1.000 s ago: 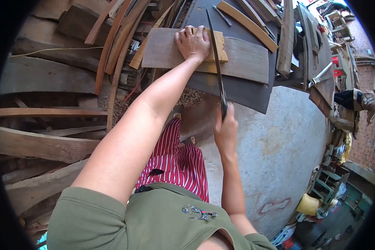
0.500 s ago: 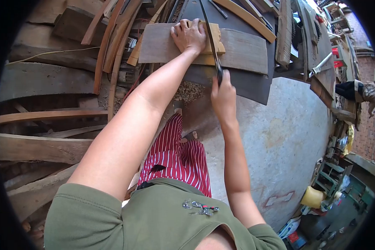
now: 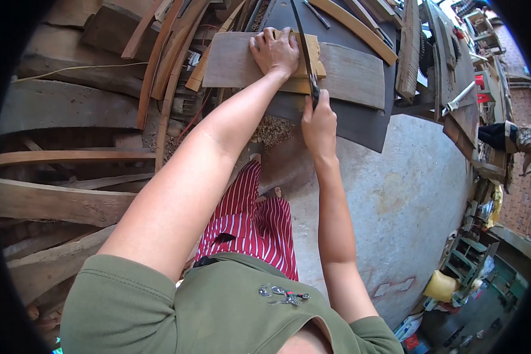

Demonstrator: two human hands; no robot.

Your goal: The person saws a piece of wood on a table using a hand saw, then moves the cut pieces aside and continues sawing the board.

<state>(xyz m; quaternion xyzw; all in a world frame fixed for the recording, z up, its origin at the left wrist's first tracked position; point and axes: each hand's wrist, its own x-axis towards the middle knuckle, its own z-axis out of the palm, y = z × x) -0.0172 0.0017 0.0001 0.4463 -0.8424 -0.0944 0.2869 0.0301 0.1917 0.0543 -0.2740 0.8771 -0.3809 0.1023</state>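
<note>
On the dark tabletop (image 3: 360,131) lies our long grey-brown board (image 3: 357,74), with a yellowish wooden block (image 3: 315,56) across its top; our left hand (image 3: 276,52) presses down on the block, fingers spread and slightly bent; our right hand (image 3: 320,121) grips the handle of a saw (image 3: 304,42) in closed fingers, its blade running across the block just beside our left fingers; beyond the board we have a curved wooden strip (image 3: 360,28); wood shavings (image 3: 273,131) lie below the tabletop's near edge.
</note>
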